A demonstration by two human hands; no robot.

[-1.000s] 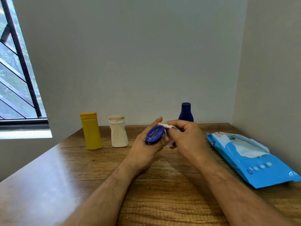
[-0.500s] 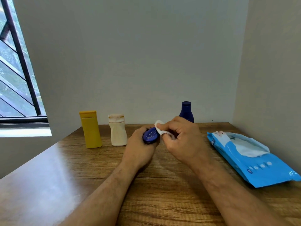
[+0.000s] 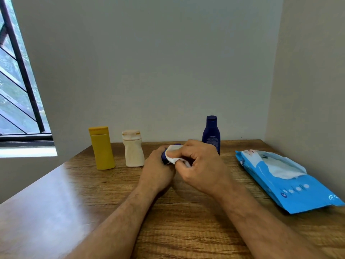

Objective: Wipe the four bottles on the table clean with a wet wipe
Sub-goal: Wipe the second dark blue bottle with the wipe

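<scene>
Left hand (image 3: 157, 170) curled round a small dark-blue bottle (image 3: 164, 157), mostly hidden w/ only a sliver of blue showing, held just above the wooden surface (image 3: 74, 202) at centre. Right hand (image 3: 202, 168) pinches a white wet wipe (image 3: 174, 155) against the bottle's top. At the back, L to R: yellow bottle (image 3: 102, 147), cream bottle (image 3: 133, 148) just beside it, both upright; tall navy bottle (image 3: 211, 133) upright behind the right hand. Blue wet-wipe pack (image 3: 287, 182) lies flat on the right side, flap open, a wipe showing. Barred window (image 3: 18, 86) on the left.
</scene>
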